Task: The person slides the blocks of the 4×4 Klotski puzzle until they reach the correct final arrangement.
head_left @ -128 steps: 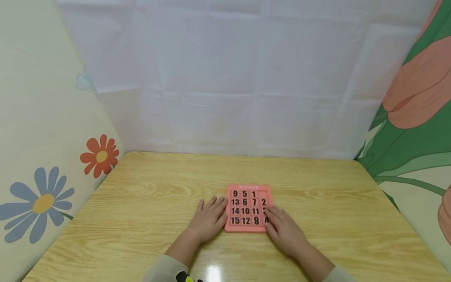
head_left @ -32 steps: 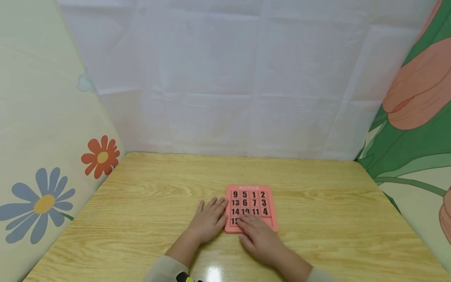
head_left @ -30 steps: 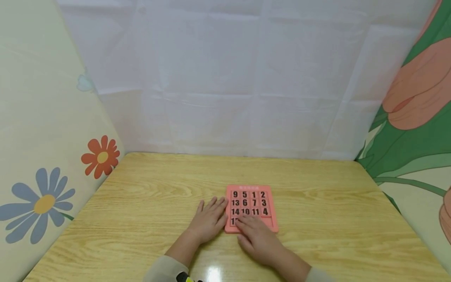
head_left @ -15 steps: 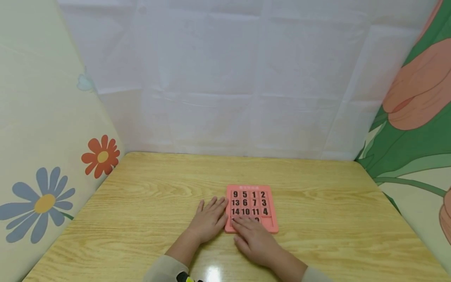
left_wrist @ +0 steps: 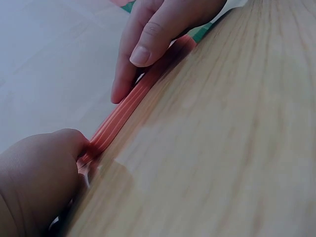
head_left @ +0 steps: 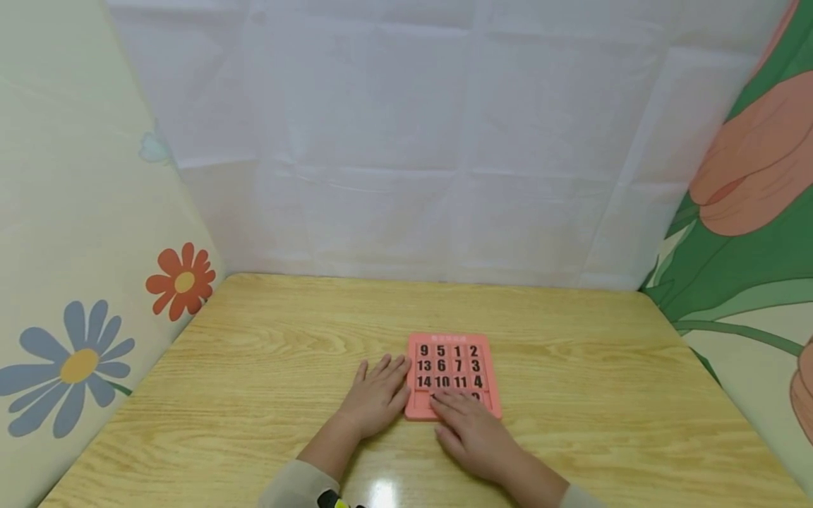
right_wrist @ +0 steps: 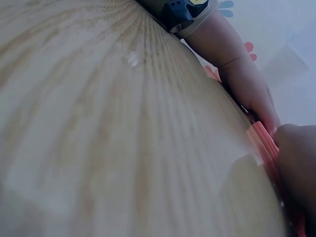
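A pink sliding number puzzle (head_left: 451, 339) lies flat on the table. Its top three rows read 9 5 1 2, 13 6 7 3 and 14 10 11 4. In the bottom row the left corner slot is bare, and an 8 partly shows at the right. My left hand (head_left: 375, 396) lies palm down, its fingertips against the puzzle's left side. Extended fingers of my right hand (head_left: 478, 436) rest on the bottom row, covering the tiles in its middle. In the left wrist view, the puzzle's pink edge (left_wrist: 123, 116) runs between both hands.
The wood-grain table (head_left: 286, 331) stretches out around the puzzle. Behind it hangs a creased white cloth (head_left: 406, 141). Flower-printed panels stand at the left (head_left: 76, 212) and right (head_left: 749, 162). A dark band is on the left sleeve (head_left: 330, 498).
First the right column moved up, filling the top right corner. Then the right hand slid the bottom-row tiles rightward, so the gap sits at bottom left. The left hand stayed put.
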